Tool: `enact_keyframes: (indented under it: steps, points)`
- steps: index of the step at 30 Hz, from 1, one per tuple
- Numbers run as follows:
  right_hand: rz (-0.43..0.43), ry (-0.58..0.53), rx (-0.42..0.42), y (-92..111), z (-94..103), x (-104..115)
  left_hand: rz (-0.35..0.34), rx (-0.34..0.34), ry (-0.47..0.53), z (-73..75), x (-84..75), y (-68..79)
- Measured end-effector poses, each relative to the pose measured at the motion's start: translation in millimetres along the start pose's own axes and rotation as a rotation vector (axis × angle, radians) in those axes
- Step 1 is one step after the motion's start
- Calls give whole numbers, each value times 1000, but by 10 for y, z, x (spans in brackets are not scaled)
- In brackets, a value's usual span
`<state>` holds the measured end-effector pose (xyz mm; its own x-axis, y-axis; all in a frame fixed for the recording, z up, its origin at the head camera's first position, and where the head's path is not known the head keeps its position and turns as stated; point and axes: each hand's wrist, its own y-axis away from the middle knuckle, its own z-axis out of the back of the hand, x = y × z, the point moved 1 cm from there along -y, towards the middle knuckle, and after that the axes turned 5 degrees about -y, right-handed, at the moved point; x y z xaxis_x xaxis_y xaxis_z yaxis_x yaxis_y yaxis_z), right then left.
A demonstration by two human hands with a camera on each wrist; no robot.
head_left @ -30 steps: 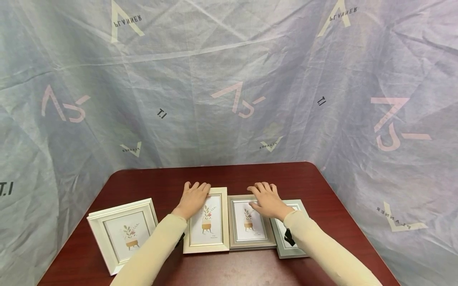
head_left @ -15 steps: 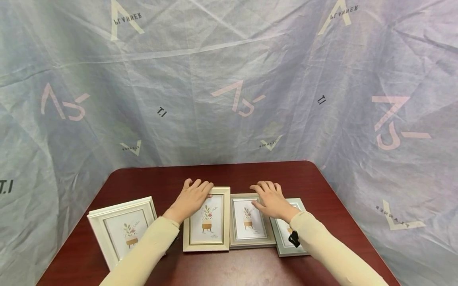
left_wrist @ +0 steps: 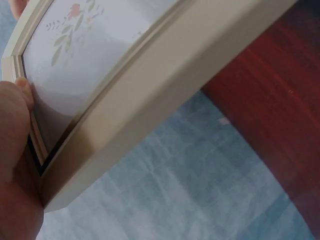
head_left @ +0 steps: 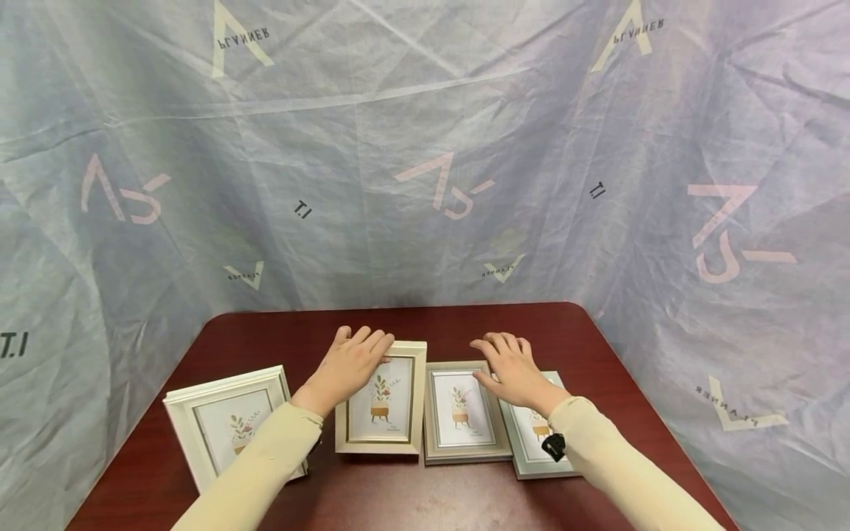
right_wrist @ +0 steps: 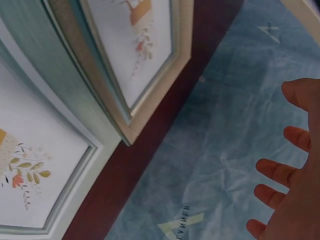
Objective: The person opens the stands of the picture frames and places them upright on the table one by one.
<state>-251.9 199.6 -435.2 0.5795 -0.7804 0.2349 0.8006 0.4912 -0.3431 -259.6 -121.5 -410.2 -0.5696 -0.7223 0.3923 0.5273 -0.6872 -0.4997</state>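
My left hand (head_left: 345, 372) grips the top edge of a cream picture frame (head_left: 380, 405) at its upper left, thumb on the front. The frame is tilted up from the table. In the left wrist view its side moulding (left_wrist: 135, 95) runs across the picture and a thumb (left_wrist: 22, 90) presses its inner border. My right hand (head_left: 516, 376) hovers over the beige picture frame (head_left: 461, 450), fingers loosely bent and holding nothing. The right wrist view shows these fingers (right_wrist: 280, 172) apart from the frames. A pale green picture frame (head_left: 531, 466) lies partly under my right forearm.
A white picture frame (head_left: 186, 424) stands tilted at the left of the dark red table (head_left: 372, 501), partly behind my left sleeve (head_left: 259, 450). Grey printed cloth (head_left: 372, 221) hangs around the table's back and sides.
My left hand has raised the cream frame, which was lying flat, so its lower edge has come off toward the back. My right hand has shifted slightly right.
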Motion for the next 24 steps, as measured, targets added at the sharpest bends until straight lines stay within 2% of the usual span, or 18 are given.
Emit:
enact_keyframes:
  steps: [7, 12, 18, 24]
  points:
    - [3, -1, -38, 2, 139, 40, 24, -25, -19, 166, 89, -73]
    - [-2, 10, -50, 9, 211, 26, 20, -77, -28, 250, 118, -131]
    - [-4, 15, -48, 22, 226, 11, 7, -138, -34, 293, 125, -173]
    - [-4, 7, -46, 33, 216, 4, -12, -123, -9, 301, 117, -198]
